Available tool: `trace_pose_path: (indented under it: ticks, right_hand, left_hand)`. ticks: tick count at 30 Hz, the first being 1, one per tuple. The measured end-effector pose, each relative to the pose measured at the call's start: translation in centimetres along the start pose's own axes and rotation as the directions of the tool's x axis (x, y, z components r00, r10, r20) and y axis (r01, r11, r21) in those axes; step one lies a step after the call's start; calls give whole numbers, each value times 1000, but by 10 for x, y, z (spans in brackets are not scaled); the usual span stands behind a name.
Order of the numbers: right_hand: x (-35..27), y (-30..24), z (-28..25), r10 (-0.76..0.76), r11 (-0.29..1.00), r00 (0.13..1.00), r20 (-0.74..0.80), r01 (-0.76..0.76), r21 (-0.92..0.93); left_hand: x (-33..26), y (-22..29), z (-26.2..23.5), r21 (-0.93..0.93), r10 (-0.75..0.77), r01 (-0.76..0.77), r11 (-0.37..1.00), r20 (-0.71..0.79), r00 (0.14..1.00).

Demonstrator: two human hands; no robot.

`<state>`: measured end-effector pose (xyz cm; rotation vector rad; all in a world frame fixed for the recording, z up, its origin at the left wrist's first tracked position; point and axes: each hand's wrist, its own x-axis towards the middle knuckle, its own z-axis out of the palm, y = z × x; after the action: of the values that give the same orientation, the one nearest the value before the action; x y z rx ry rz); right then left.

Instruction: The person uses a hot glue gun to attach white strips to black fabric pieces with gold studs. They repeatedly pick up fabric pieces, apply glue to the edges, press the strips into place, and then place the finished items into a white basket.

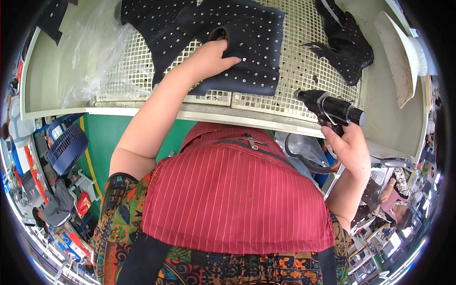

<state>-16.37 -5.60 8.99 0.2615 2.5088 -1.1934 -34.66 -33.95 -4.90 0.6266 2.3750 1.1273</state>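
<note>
A dark fabric piece [259, 52] dotted with small shiny studs lies on the cream perforated grid [304, 66]. My left hand [213, 59] is at its near left part. The thumb rests on top, and the other fingers curl into a fold of the cloth and are mostly hidden. Closed round the handle of a black pistol-shaped tool [332, 108] is my right hand [349, 145]. The tool's nozzle points left over the grid's front edge, apart from the fabric.
Another studded dark piece [349, 50] lies at the right of the grid. Clear plastic sheeting [102, 61] covers the left side. A curved white panel [399, 57] stands at the right. The pale tray rim [209, 115] runs before me. A blue fan [68, 147] stands at left.
</note>
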Motion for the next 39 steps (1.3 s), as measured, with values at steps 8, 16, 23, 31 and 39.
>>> trace_pose_path:
  ticks: [8,16,23,31,39]
  right_hand:
    - [20,-20,10,23,985,985,-172,-52,-167]
    - [14,-24,15,-34,953,993,-109,-1,-304]
    - [-1,-12,11,-26,994,1000,-3,26,-108]
    - [31,81,11,402,721,913,69,-362,590]
    - [20,86,5,325,904,914,-242,-375,-204]
  left_hand:
    - [6,38,-16,304,-51,6,953,138,989]
    - [4,33,-13,317,29,-59,947,99,995]
    - [5,24,-9,212,-13,-10,977,107,994]
    - [6,33,-11,-663,-148,145,734,52,988]
    - [-11,72,-35,-946,-99,58,318,28,995]
